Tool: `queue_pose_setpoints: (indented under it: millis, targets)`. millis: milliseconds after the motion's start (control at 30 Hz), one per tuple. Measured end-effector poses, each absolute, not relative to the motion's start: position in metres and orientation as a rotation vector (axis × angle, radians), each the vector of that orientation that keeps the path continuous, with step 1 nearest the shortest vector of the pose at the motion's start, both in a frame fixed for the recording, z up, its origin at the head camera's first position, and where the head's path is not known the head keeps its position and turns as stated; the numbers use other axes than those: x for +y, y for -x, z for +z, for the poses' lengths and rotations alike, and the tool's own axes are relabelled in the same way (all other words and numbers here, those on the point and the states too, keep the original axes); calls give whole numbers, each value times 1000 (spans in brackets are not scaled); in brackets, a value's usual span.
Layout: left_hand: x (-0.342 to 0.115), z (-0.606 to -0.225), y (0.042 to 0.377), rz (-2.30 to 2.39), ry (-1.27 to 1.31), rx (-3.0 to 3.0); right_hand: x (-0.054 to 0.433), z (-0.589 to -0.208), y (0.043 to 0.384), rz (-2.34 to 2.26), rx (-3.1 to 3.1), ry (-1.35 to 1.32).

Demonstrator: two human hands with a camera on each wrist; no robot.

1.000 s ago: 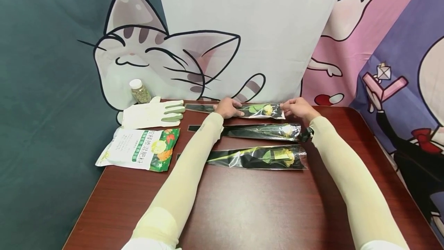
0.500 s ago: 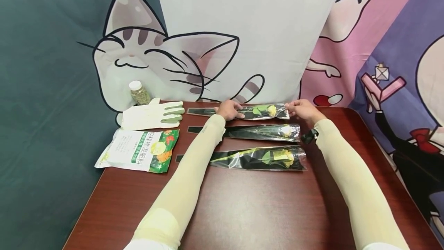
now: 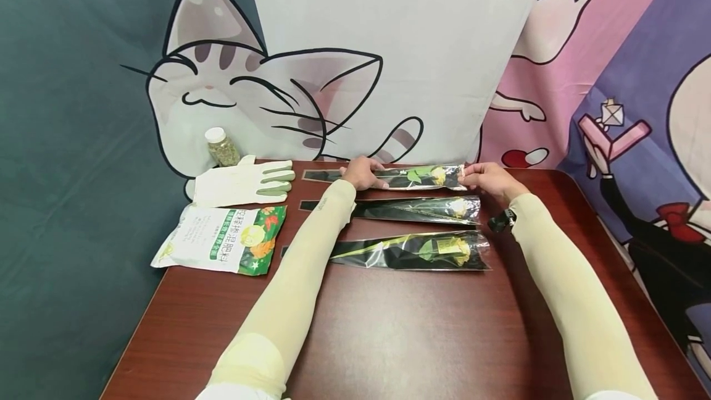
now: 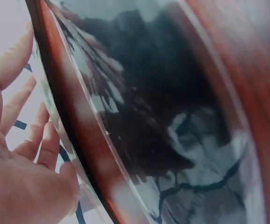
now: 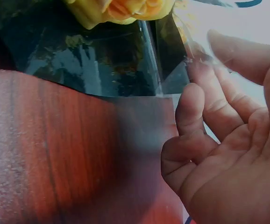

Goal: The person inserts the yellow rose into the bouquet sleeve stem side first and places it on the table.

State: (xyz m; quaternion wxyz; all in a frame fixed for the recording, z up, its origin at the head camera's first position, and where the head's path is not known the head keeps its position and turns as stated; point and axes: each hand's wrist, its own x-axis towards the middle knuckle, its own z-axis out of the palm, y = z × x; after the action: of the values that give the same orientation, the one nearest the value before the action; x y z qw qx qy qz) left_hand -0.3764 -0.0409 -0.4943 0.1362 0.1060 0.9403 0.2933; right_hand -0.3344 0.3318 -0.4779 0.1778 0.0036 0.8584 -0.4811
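Note:
Three yellow roses in clear-and-black sleeves lie in a stack of rows across the table. My left hand [image 3: 362, 173] holds the far wrapped rose [image 3: 419, 176] around its stem, thumb at the near edge and fingers at the far one. In the left wrist view its fingers [image 4: 25, 135] are bent, their tips partly hidden. At that sleeve's right end my right hand [image 3: 491, 179] pinches the clear film, just beyond the yellow bloom [image 5: 125, 10] in the right wrist view. The middle wrapped rose [image 3: 416, 210] and the near wrapped rose [image 3: 405, 252] lie nearer, untouched.
To the left, a white-and-green glove [image 3: 239, 183] lies behind a printed fertilizer bag [image 3: 222, 239]. A white-capped jar [image 3: 222, 148] stands at the back. Printed curtain [image 3: 422, 36] hangs along the far edge of the brown table [image 3: 416, 332].
The far wrapped rose has shifted slightly to the right along with my right hand. My left hand stays at nearly the same place. The other two wrapped roses have not moved.

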Motion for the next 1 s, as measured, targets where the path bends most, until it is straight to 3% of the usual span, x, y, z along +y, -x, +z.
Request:
queue_pose_setpoints:
  millis: [733,1000]
  targets:
    - [-61,-494,379,945,-319,2645,335,-483,330,-1445,2450,-21]
    - [-78,-479,381,1256,-324,2657,336,-465,330,-1112,2957,64]
